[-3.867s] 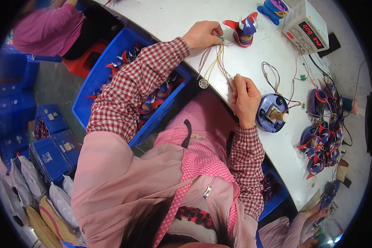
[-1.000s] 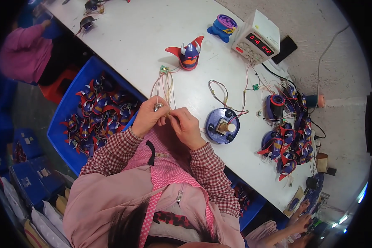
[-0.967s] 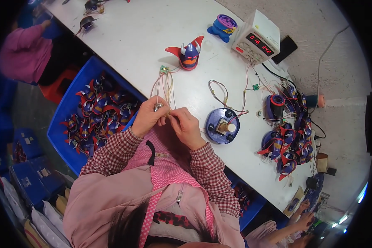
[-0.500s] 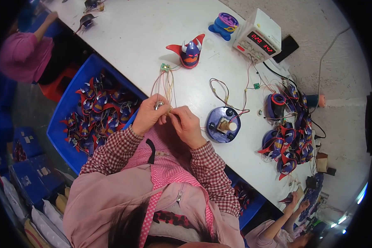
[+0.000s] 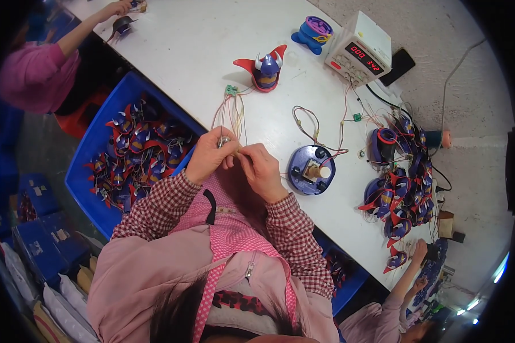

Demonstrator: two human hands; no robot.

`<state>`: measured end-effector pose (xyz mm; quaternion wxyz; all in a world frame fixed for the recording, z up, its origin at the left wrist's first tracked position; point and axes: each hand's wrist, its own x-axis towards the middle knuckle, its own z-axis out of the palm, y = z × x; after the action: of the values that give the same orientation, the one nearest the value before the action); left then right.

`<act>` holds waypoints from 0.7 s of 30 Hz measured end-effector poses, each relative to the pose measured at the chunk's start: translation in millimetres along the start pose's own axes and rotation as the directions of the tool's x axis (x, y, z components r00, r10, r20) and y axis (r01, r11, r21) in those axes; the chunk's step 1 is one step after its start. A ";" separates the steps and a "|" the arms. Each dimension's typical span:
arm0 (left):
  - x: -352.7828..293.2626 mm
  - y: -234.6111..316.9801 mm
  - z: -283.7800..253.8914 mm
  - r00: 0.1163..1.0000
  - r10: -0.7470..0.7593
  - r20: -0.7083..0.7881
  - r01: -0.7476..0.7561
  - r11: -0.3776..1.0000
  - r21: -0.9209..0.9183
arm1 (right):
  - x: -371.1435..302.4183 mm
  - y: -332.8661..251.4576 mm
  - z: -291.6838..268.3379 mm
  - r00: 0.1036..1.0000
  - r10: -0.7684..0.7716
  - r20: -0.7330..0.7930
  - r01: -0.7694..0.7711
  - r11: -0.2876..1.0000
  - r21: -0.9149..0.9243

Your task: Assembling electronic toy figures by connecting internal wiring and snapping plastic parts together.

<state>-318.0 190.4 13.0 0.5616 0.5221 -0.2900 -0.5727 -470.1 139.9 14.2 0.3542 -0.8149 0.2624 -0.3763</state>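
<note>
My left hand (image 5: pixel 210 155) is closed around several thin wires (image 5: pixel 232 114), and a small round silvery part (image 5: pixel 223 141) shows at its fingers. Beside it, my right hand (image 5: pixel 261 170) pinches the wire ends, its fingertips almost meeting those of the left; the exact joint is hidden. The wires run up to a small green circuit board (image 5: pixel 231 90) on the table. From the board, leads reach a purple horned toy head (image 5: pixel 267 70) with a red collar, standing upright. Right of my hands sits a round purple base (image 5: pixel 311 170) with a pale knob-like part in its middle.
A white power supply (image 5: pixel 357 48) with a red display stands at the back right, beside a blue pot (image 5: pixel 313 34). Toy heads are piled on the table's right (image 5: pixel 396 200) and fill a blue bin (image 5: pixel 86 177) at left. Two people work nearby. Loose cables (image 5: pixel 309 123) cross the tabletop.
The red glow on the toy head has gone out and the power supply's display reading has changed. At lower right, a co-worker's hand has moved off a toy head; the left person's arm reaches farther.
</note>
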 end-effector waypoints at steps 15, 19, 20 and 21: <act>-2.7 -3.2 3.9 0.999 0.010 -0.037 -0.006 0.995 0.101 | -8.5 -7.6 -4.0 0.999 -0.024 -0.032 0.022 0.998 -0.056; -13.8 -7.2 1.3 0.891 0.449 -0.060 -0.304 0.691 0.656 | -28.5 -44.2 -36.0 0.988 -0.115 -0.104 0.093 0.977 -0.194; -20.2 -3.9 -2.2 0.857 0.511 -0.065 -0.304 0.605 0.736 | -40.7 -53.2 -49.9 0.985 -0.127 -0.120 0.100 0.972 -0.215; -27.5 0.1 -4.1 0.820 0.570 -0.060 -0.298 0.512 0.805 | -55.5 -59.6 -65.4 0.981 -0.139 -0.134 0.104 0.965 -0.240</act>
<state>-319.0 217.4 19.4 0.4508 0.7024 -0.5327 -0.1402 -544.9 190.1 67.1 0.2120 -0.8347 0.2798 -0.4243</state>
